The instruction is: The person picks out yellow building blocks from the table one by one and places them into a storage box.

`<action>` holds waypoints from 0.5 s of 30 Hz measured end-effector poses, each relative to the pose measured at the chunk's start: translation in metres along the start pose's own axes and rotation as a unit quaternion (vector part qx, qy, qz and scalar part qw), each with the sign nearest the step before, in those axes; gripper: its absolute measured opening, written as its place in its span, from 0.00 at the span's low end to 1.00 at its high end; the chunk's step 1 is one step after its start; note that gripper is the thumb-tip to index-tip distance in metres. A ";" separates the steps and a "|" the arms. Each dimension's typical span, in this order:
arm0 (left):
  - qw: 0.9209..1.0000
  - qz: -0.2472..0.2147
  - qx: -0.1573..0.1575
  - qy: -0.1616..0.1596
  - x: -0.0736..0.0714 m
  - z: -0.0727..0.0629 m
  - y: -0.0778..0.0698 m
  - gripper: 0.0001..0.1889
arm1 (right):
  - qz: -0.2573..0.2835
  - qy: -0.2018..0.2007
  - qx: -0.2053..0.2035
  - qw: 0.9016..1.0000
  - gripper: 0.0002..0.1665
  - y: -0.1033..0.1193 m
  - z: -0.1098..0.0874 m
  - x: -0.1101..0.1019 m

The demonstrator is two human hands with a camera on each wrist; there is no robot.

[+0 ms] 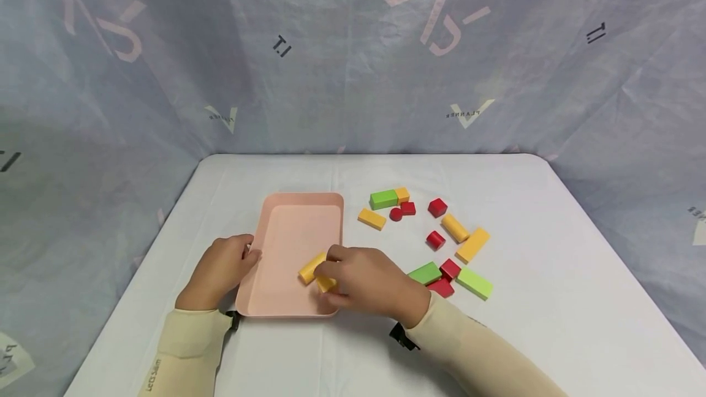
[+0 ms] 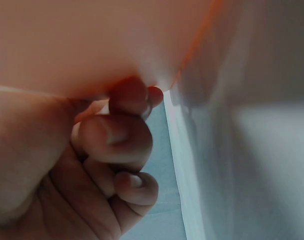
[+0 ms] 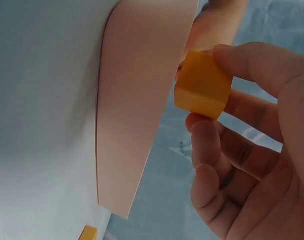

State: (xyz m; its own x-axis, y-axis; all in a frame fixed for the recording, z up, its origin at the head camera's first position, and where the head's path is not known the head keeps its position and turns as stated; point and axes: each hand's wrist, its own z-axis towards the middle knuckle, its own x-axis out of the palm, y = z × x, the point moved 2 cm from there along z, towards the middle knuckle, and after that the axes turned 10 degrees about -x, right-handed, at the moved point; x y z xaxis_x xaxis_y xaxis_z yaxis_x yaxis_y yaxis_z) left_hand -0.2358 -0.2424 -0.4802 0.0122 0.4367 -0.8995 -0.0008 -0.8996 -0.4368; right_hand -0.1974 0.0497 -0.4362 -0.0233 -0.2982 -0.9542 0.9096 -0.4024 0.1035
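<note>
A shallow pink tray [image 1: 292, 225] lies on the left half of the table. My left hand [image 1: 220, 269] grips its left rim, thumb over the edge; in the left wrist view the fingers curl beneath the tray's wall [image 2: 66, 45]. Over the tray's right front part, my right hand [image 1: 366, 280] pinches a yellow block [image 3: 204, 82] between thumb and fingers. Inside the tray, just left of those fingertips, is a yellow cylinder [image 1: 311, 268]. The right hand partly covers the held block in the head view.
Right of the tray, loose blocks are scattered on the white table [image 1: 529, 323]: a dark green block [image 1: 383, 200], a light green block [image 1: 474, 283], a red cube [image 1: 438, 207], a yellow cylinder [image 1: 455, 228] and several others. A printed grey cloth [image 1: 342, 90] hangs behind.
</note>
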 end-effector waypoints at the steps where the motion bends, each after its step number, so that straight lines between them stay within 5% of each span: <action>1: 1.000 -0.001 -0.001 0.000 0.000 0.000 0.000 0.12 | 0.000 0.005 -0.004 1.000 0.11 0.002 0.000 0.000; 15: 1.000 -0.003 -0.008 0.005 0.000 0.000 -0.001 0.11 | -0.005 0.047 -0.054 0.997 0.09 0.014 0.003 0.008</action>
State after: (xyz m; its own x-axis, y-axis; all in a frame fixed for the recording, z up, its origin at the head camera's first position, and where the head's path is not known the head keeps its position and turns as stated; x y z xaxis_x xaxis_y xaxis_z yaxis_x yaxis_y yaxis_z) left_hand -0.2361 -0.2415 -0.4804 0.0221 0.4426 -0.8964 0.0151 -0.8967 -0.4424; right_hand -0.1860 0.0395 -0.4414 0.0021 -0.2111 -0.9775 0.9488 -0.3082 0.0686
